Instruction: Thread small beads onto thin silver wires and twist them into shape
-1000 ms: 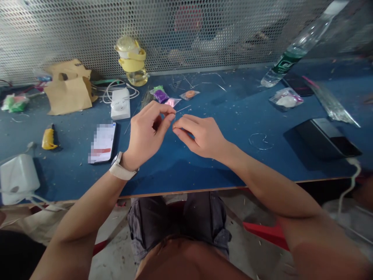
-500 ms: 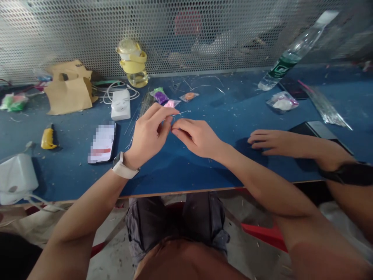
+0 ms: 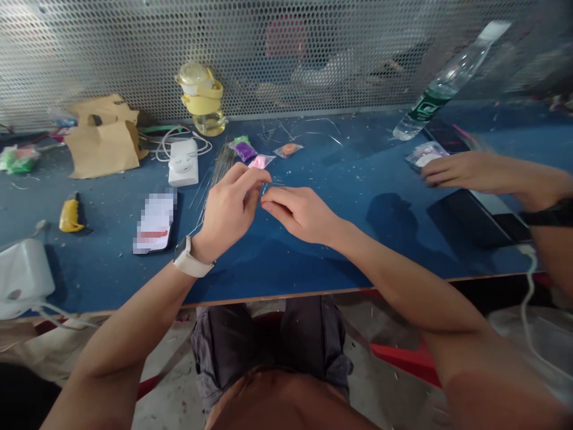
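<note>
Above the blue table [image 3: 286, 269], my left hand [image 3: 230, 200] and my right hand [image 3: 299, 212] meet fingertip to fingertip. Both pinch a thin metal wire [image 3: 264, 187], mostly hidden by the fingers. A pale watch strap circles my left wrist. Just beyond my hands lie a bag of pink material [image 3: 258, 162], a purple bag [image 3: 243, 149] and a bundle of thin wires [image 3: 222, 161]. A small packet with an orange piece [image 3: 289, 149] rests a little farther right.
To the left are a phone [image 3: 155, 224], a yellow-handled cutter [image 3: 70, 216], a white power strip [image 3: 183, 170] and a paper bag [image 3: 105, 146]. A yellow-lidded bottle [image 3: 203, 101] and a tilted water bottle [image 3: 441, 95] stand behind. A co-worker's hand [image 3: 470, 170] reaches in from the right.
The wire end that stuck out past my left fingertips shows less now. My hands stay almost in place. The co-worker's hand has moved up and right to the clear bag.
</note>
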A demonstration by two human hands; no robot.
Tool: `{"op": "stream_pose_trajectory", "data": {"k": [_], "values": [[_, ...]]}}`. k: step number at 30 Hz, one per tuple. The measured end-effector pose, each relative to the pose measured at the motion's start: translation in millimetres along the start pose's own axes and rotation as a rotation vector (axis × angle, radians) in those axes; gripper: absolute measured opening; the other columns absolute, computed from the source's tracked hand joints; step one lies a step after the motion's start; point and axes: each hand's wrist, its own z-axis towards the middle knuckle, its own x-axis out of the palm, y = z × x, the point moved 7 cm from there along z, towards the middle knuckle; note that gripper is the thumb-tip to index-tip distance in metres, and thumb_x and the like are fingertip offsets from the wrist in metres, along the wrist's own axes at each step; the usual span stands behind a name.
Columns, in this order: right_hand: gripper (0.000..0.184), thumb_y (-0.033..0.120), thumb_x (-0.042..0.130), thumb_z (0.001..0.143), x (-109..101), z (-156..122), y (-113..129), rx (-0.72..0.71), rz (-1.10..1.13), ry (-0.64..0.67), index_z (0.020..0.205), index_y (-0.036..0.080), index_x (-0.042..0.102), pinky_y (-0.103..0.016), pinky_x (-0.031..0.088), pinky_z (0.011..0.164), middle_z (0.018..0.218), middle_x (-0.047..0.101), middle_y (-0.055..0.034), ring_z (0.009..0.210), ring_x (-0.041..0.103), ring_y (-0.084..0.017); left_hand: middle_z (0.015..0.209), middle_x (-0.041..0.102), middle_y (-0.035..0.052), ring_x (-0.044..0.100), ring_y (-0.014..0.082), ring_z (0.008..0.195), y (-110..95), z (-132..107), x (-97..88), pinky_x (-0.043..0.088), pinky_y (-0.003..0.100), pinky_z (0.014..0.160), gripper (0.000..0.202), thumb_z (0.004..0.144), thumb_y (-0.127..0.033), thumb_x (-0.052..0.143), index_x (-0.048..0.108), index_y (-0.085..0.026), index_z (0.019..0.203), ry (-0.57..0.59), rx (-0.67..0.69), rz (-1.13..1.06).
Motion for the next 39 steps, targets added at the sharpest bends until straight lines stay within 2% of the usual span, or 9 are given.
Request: {"op": "stream_pose_trajectory", "data": {"k": [5, 9, 11, 16, 21, 26, 32, 34, 39], "values": [[0.025, 0.032, 0.049, 0.119, -2, 2, -2, 0.043, 0.042, -0.007, 0.098, 0.023, 0.058, -0.031, 0.039, 0.070, 0.084, 0.065, 0.0006, 0.071, 0.053, -0.015, 0.101, 0.075, 0.0027, 0.059, 0.0124, 0.068, 8, 1, 0.4, 0.046, 0.030, 0.069, 0.022, 0.110, -0.017, 0.059, 0.071, -0.024, 0.128, -0.017, -0.078, -0.030], [0.022, 0.030, 0.048, 0.118, 0, 1, -5, 0.093, -0.034, 0.028, 0.100, 0.023, 0.059, -0.030, 0.036, 0.068, 0.084, 0.066, 0.0004, 0.069, 0.052, -0.015, 0.091, 0.075, 0.0016, 0.061, 0.0134, 0.071, 14, 1, 1.8, 0.045, 0.030, 0.069, 0.007, 0.105, -0.015, 0.066, 0.069, -0.021, 0.105, -0.017, -0.100, -0.009], [0.021, 0.030, 0.048, 0.118, 2, 0, -6, 0.108, -0.091, 0.048, 0.102, 0.023, 0.059, -0.030, 0.035, 0.068, 0.085, 0.067, -0.0001, 0.070, 0.053, -0.015, 0.086, 0.072, 0.0008, 0.060, 0.0135, 0.071, 14, 1, 2.9, 0.043, 0.030, 0.067, 0.010, 0.104, -0.015, 0.066, 0.068, -0.021, 0.096, -0.008, -0.088, 0.016], [0.023, 0.032, 0.045, 0.118, 7, -2, -5, 0.095, -0.289, 0.123, 0.108, 0.020, 0.062, -0.031, 0.029, 0.063, 0.092, 0.074, -0.0042, 0.067, 0.053, -0.016, 0.079, 0.069, -0.0004, 0.056, 0.0128, 0.068, 11, 2, 3.6, 0.038, 0.031, 0.064, 0.013, 0.104, -0.016, 0.067, 0.076, -0.021, 0.096, 0.007, -0.081, -0.013], [0.029, 0.034, 0.041, 0.120, 8, -2, -2, 0.100, -0.456, 0.182, 0.121, 0.018, 0.065, -0.033, 0.024, 0.059, 0.099, 0.079, -0.0081, 0.061, 0.053, -0.017, 0.070, 0.063, -0.0029, 0.050, 0.0109, 0.061, 18, 1, 5.9, 0.037, 0.029, 0.059, 0.010, 0.101, -0.019, 0.073, 0.082, -0.022, 0.097, 0.015, -0.203, -0.200], [0.024, 0.033, 0.049, 0.117, 11, -4, 3, 0.102, -0.465, 0.236, 0.127, 0.015, 0.062, -0.032, 0.026, 0.058, 0.103, 0.082, -0.0104, 0.064, 0.061, -0.019, 0.069, 0.064, -0.0027, 0.049, 0.0102, 0.060, 16, -1, 3.2, 0.037, 0.028, 0.058, 0.013, 0.099, -0.017, 0.073, 0.085, -0.023, 0.096, -0.041, -0.206, -0.224], [0.024, 0.038, 0.054, 0.117, 11, -4, 4, 0.073, -0.410, 0.170, 0.124, 0.016, 0.061, -0.032, 0.031, 0.059, 0.109, 0.084, -0.0111, 0.069, 0.068, -0.020, 0.060, 0.054, -0.0048, 0.036, 0.0093, 0.053, 17, 1, -1.5, 0.029, 0.027, 0.051, 0.014, 0.099, -0.021, 0.073, 0.087, -0.023, 0.097, -0.042, -0.242, -0.331], [0.024, 0.038, 0.054, 0.117, 13, -4, 2, 0.058, -0.397, 0.166, 0.124, 0.017, 0.061, -0.032, 0.032, 0.059, 0.108, 0.084, -0.0103, 0.067, 0.067, -0.020, 0.063, 0.058, -0.0036, 0.042, 0.0094, 0.055, 16, 2, -2.9, 0.036, 0.026, 0.053, 0.014, 0.099, -0.019, 0.072, 0.085, -0.023, 0.096, -0.026, -0.227, -0.341], [0.027, 0.039, 0.048, 0.119, 13, -4, -2, 0.043, -0.423, 0.137, 0.130, 0.017, 0.059, -0.032, 0.030, 0.059, 0.100, 0.082, -0.0093, 0.063, 0.063, -0.019, 0.093, 0.079, 0.0030, 0.058, 0.0095, 0.065, 11, 3, -3.4, 0.047, 0.026, 0.060, 0.014, 0.104, -0.020, 0.068, 0.082, -0.022, 0.102, 0.008, -0.184, -0.325]]}}
